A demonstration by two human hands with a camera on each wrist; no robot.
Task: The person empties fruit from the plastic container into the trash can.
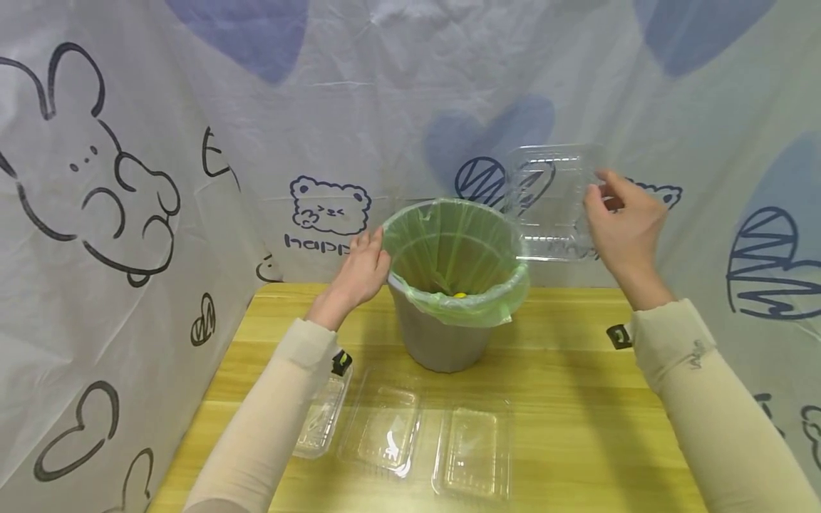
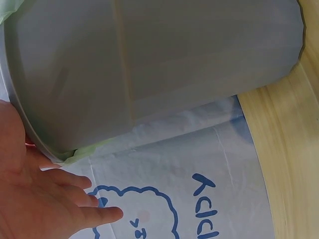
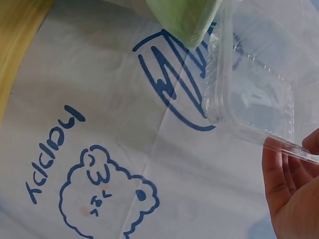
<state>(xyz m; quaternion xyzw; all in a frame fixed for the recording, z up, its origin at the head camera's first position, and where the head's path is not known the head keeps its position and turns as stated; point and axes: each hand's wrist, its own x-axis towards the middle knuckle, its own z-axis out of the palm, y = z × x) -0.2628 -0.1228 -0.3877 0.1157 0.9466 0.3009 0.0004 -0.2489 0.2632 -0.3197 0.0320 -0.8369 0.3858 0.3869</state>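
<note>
The fingers (image 1: 599,187) of the right hand (image 1: 625,228) are pinching the right edge of a clear plastic box (image 1: 553,203), holding it open in the air just beyond and to the right of the bin (image 1: 442,335), up against the cloth backdrop (image 1: 256,107). In the right wrist view the same fingers (image 3: 279,169) are curling under the box's rim, with the clear ribbed lid spreading above them.

The left hand (image 1: 362,271) is resting against the bin's left rim, its fingers (image 2: 94,214) lying straight and relaxed, gripping nothing.

The bin is grey, standing on the yellow wooden bench (image 1: 577,399) and lined with a green bag (image 1: 474,303) folded over the rim; something small and yellow (image 1: 460,294) is lying at the bottom.

Behind the bin, the cloth is showing a drawn bear (image 1: 330,205) with the letters "happ" under it, the rest being hidden by the left hand. A rabbit outline (image 1: 96,164), blue hearts and scribbled hearts are also printed on it.

On the bench in front of the bin, three more clear boxes (image 1: 391,431) are lying flat in a row, the leftmost partly under the left sleeve (image 1: 269,420).
</note>
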